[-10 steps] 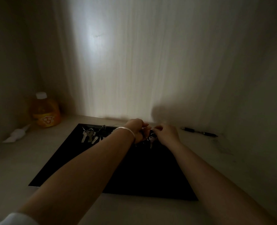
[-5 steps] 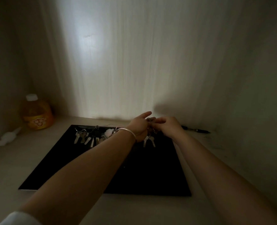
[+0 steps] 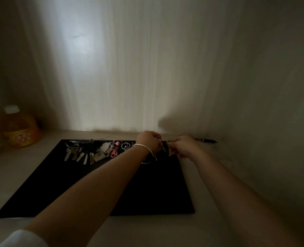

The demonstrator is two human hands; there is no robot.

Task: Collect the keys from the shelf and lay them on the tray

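Both hands have dropped toward the tray's far right corner; left hand and right hand each pinch keys between them — other key bunches lie along the tray's far edge.

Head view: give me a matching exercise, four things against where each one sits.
Things:
1. bottle
2. pen
3. pink key fob
4. bracelet

Places:
A. on the black tray, far edge
B. left wrist
C. shelf's far left corner
D. against the back wall, right of the tray

Pairs: 1-C, 2-D, 3-A, 4-B
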